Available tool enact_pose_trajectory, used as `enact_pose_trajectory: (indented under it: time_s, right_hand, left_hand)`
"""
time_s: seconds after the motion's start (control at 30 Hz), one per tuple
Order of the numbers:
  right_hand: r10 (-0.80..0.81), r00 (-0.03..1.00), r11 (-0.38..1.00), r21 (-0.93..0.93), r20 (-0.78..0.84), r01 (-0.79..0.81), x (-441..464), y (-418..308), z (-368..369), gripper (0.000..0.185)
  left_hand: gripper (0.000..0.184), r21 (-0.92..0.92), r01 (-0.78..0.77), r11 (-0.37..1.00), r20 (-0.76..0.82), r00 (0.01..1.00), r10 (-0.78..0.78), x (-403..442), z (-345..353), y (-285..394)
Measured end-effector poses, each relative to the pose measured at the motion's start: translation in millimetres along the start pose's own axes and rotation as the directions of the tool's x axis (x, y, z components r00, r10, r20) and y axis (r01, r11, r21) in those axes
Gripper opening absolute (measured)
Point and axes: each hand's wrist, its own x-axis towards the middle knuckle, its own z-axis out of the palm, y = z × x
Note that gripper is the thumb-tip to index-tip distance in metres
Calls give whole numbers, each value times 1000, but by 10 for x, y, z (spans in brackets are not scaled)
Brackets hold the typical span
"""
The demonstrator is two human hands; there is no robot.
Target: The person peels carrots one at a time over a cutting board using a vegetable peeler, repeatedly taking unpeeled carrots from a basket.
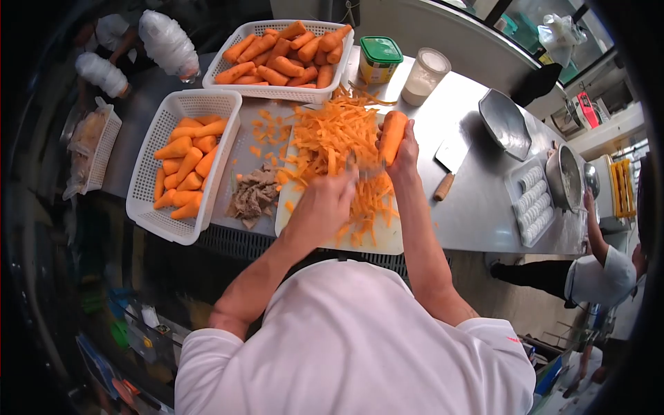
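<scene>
My right hand (407, 149) is closed around a thick orange carrot (393, 137), tilted upright above the board. Close to it, my left hand (325, 204) is closed on a peeler (365, 171), whose metal end is smeared by motion near the carrot's lower end. Below both hands spreads a big heap of orange carrot peels (328, 131), covering much of the white cutting board (287, 220). Left of the board lies a crumpled brown cloth or paper (254, 195), with scraps of peel around it.
White baskets of carrots stand at left (238, 114) and at the back (228, 43). A green-lidded tub (380, 55), a jar (425, 76), a cleaver (449, 158), a dark tray (507, 123) and an egg-like tray of white items (534, 200) are on the steel table. A co-worker (602, 277) stands right.
</scene>
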Motion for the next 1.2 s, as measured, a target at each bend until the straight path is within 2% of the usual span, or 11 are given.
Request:
enact_pose_trajectory:
  time_s: [0.07, 0.17, 0.3, 0.4, 0.47, 0.6, 0.7, 0.8, 0.93, 1.07, 1.2]
  right_hand:
    - [-1, 1000, 1000, -27, -29, 0, -34, 68, 155, 55]
    - [79, 997, 995, -58, 16, -78, -90, 152, 263, 57]
    - [45, 997, 997, 73, -67, -40, 21, 87, 124, 61]
    - [67, 998, 986, 154, -2, -66, 7, 88, -97, 64]
    - [155, 986, 980, 114, 58, -161, -17, 20, 53, 63]
    - [96, 995, 995, 16, 27, -96, -99, 91, 287, 54]
    - [67, 997, 994, 90, -25, -65, -5, 12, 134, 53]
    - [52, 998, 996, 74, 42, -55, 33, 60, -151, 53]
    - [56, 998, 993, -101, -5, -57, -39, 146, 159, 55]
    - [53, 996, 997, 54, -68, -49, 2, 131, 243, 57]
    - [4, 1000, 997, 73, -12, -3, -11, 70, -68, 56]
  left_hand:
    - [31, -32, -26, 999, -235, 972, 17, 418, -120, 94]
    - [31, 48, -73, 996, -289, 953, 84, 820, 94, -142]
    - [30, 163, -88, 983, -211, 970, 122, 159, 218, -40]
    - [29, -54, -107, 993, -11, 994, 106, -32, 115, -79]
    - [29, -38, -51, 998, -223, 974, 42, 352, -61, 100]
    - [28, 49, -46, 998, -278, 959, 58, 676, 73, -73]
    - [28, 178, -92, 980, -231, 964, 132, 164, 201, -89]
    - [29, -60, -58, 996, -9, 998, 57, -44, 74, -73]
    - [31, 33, -120, 992, -326, 937, 124, 630, -30, -58]
    - [31, 137, -126, 982, -310, 936, 164, 397, 213, -129]
    - [29, 40, -75, 996, -99, 992, 78, 29, -15, -15]
